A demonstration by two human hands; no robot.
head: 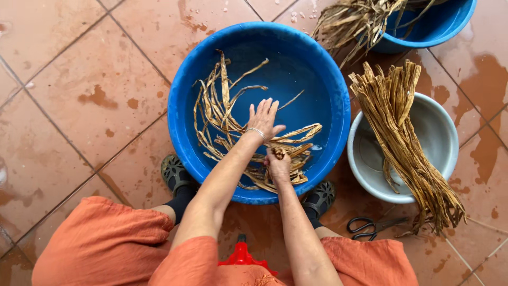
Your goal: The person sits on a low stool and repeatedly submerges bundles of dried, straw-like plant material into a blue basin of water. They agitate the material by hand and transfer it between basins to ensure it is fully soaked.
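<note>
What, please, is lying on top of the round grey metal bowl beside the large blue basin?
A bundle of dried tan strips lies across the grey metal bowl; the bowl's inside under it is hidden.

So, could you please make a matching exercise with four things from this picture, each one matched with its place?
Things:
1. black-handled scissors
2. bundle of long dried tan strips
3. left hand
4. small red plastic stool

Places:
A. lying across the grey metal bowl
B. spread flat inside the large round blue plastic basin
C. between the person's knees
D. on the wet tiled floor, near the grey bowl

Pairs: 1-D, 2-A, 3-B, 4-C
</note>
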